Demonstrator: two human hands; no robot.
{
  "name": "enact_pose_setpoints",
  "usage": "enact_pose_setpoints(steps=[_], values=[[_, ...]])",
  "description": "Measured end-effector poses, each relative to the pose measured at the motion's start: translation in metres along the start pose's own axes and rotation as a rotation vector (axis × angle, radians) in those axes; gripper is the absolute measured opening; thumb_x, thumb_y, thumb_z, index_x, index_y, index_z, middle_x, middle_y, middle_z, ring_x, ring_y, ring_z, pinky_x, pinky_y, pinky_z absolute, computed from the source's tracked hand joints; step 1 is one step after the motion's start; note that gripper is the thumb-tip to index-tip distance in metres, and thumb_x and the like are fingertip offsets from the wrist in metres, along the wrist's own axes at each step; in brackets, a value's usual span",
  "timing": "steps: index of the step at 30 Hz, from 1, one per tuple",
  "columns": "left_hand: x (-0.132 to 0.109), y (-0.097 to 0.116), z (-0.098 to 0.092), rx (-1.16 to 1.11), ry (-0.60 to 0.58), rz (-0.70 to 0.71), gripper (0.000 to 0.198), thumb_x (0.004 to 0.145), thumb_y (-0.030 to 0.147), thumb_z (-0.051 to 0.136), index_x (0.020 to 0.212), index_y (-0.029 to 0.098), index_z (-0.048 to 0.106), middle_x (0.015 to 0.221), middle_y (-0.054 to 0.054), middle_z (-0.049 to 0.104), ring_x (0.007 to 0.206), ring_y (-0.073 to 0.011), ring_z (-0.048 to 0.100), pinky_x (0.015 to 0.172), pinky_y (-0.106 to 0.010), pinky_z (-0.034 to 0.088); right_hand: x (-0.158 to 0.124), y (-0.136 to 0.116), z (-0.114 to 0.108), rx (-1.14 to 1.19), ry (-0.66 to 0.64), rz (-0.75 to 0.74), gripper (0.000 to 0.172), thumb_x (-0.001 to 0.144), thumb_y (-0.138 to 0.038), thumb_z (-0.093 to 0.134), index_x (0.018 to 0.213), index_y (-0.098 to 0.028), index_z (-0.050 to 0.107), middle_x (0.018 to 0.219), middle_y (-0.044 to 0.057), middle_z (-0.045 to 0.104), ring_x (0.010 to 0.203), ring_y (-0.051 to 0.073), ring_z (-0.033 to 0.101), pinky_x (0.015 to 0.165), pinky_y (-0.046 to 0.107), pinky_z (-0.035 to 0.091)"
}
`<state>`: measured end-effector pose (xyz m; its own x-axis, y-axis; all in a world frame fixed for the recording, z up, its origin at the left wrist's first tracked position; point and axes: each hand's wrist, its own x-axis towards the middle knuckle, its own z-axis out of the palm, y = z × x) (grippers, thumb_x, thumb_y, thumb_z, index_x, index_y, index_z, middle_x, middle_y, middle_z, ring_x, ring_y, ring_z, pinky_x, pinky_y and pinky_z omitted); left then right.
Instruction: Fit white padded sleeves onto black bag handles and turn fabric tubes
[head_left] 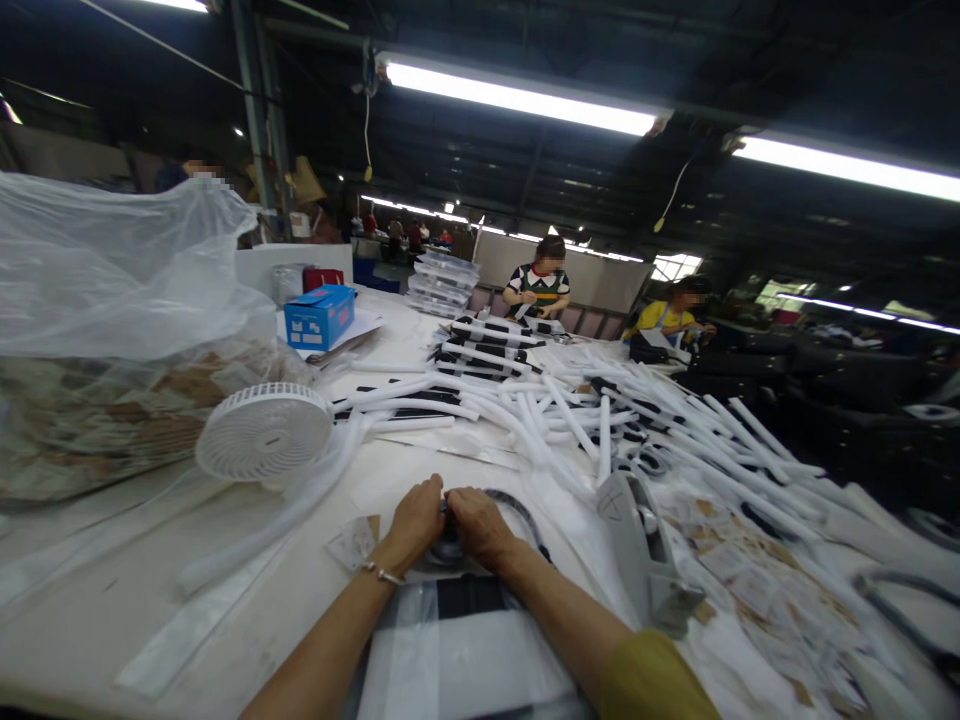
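Note:
My left hand (418,517) and my right hand (482,527) meet above the table, both with fingers closed on a dark coiled band (525,508). Part of the band arcs out to the right of my right hand; the rest is mostly hidden, and its exact kind is unclear. Just below my wrists lies a plastic-wrapped white and black package (465,650). A small clear packet (351,542) with a brown piece rests left of my left hand. To the right stands a grey tape dispenser (637,550).
A white round fan (264,432) stands left, before a large clear bag (112,400) of small packets. Behind it is a blue box (320,317). White foam tubes (525,425) spread across the back and right. More packets (742,570) lie right. Two people work beyond the table.

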<state>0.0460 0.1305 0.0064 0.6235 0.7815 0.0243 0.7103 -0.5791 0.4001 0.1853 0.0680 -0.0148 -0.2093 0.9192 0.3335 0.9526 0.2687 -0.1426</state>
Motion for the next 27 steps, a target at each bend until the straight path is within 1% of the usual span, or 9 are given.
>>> enact_pose_setpoints(steps=[3,6,10,15,19,21,23,25,27], values=[[0.001,0.000,-0.004,-0.009,-0.036,0.020,0.038,0.081,0.008,0.047,0.118,0.010,0.048,0.107,-0.015,0.066,0.107,-0.0249,0.059,0.090,-0.033,0.040,0.000,-0.002,-0.001,-0.019,-0.015,0.034,0.012,0.079,-0.007,0.050,0.084,-0.017,0.056,0.085,0.008,0.064,0.078,0.021,0.054,0.074,0.032,0.040],[0.003,-0.002,-0.008,-0.033,-0.074,0.035,0.036,0.077,0.007,0.051,0.112,0.014,0.051,0.104,-0.013,0.068,0.101,-0.0238,0.062,0.086,-0.032,0.042,0.000,-0.005,-0.002,-0.032,-0.021,0.057,0.013,0.078,-0.008,0.051,0.087,-0.016,0.057,0.087,0.009,0.064,0.080,0.022,0.054,0.073,0.033,0.039],[0.004,-0.007,-0.010,-0.081,-0.089,0.024,0.043,0.071,0.003,0.052,0.110,0.018,0.051,0.102,-0.009,0.069,0.096,-0.0206,0.065,0.078,-0.027,0.044,0.000,-0.008,-0.004,-0.036,-0.018,0.086,0.015,0.080,-0.012,0.052,0.093,-0.015,0.058,0.089,0.009,0.065,0.082,0.023,0.055,0.075,0.033,0.039],[0.001,-0.010,-0.004,-0.145,-0.058,0.004,0.045,0.073,0.002,0.048,0.114,0.020,0.047,0.101,-0.007,0.069,0.095,-0.0193,0.065,0.076,-0.026,0.043,0.003,-0.006,-0.005,-0.022,-0.007,0.072,0.033,0.080,-0.014,0.056,0.112,-0.017,0.057,0.102,0.009,0.067,0.092,0.023,0.058,0.081,0.033,0.040],[0.001,-0.014,-0.003,-0.199,-0.055,0.007,0.055,0.069,0.002,0.054,0.119,0.021,0.043,0.103,-0.003,0.068,0.095,-0.0172,0.065,0.079,-0.024,0.044,0.005,-0.002,-0.001,-0.028,-0.024,0.028,0.021,0.080,-0.016,0.058,0.100,-0.019,0.064,0.093,0.005,0.070,0.086,0.020,0.060,0.078,0.031,0.040],[0.004,-0.018,-0.004,-0.217,-0.055,-0.002,0.050,0.073,0.009,0.059,0.119,0.021,0.044,0.105,-0.003,0.067,0.091,-0.0158,0.065,0.078,-0.024,0.045,0.004,-0.002,0.000,-0.046,-0.015,0.016,0.015,0.081,-0.017,0.059,0.094,-0.018,0.065,0.086,0.006,0.069,0.080,0.020,0.060,0.074,0.030,0.039],[0.008,-0.024,-0.006,-0.216,-0.041,-0.028,0.036,0.082,0.020,0.058,0.117,0.018,0.047,0.108,-0.005,0.065,0.091,-0.0158,0.064,0.079,-0.026,0.047,0.003,-0.002,0.000,-0.070,0.012,0.000,0.010,0.081,-0.019,0.060,0.090,-0.017,0.064,0.084,0.007,0.068,0.078,0.021,0.058,0.071,0.031,0.039],[0.014,-0.030,-0.007,-0.191,-0.027,-0.062,0.024,0.091,0.029,0.051,0.111,0.016,0.053,0.106,-0.007,0.064,0.092,-0.0176,0.063,0.082,-0.032,0.048,0.001,-0.003,0.000,-0.088,0.049,-0.030,0.010,0.082,-0.020,0.060,0.091,-0.017,0.063,0.086,0.008,0.067,0.079,0.021,0.057,0.072,0.031,0.038],[0.019,-0.036,-0.007,-0.161,-0.041,-0.065,0.026,0.094,0.036,0.051,0.108,0.015,0.057,0.104,-0.007,0.064,0.092,-0.0194,0.062,0.083,-0.039,0.050,0.000,-0.004,-0.002,-0.099,0.089,-0.064,0.010,0.084,-0.019,0.059,0.094,-0.017,0.062,0.088,0.007,0.066,0.081,0.021,0.056,0.074,0.031,0.038]])
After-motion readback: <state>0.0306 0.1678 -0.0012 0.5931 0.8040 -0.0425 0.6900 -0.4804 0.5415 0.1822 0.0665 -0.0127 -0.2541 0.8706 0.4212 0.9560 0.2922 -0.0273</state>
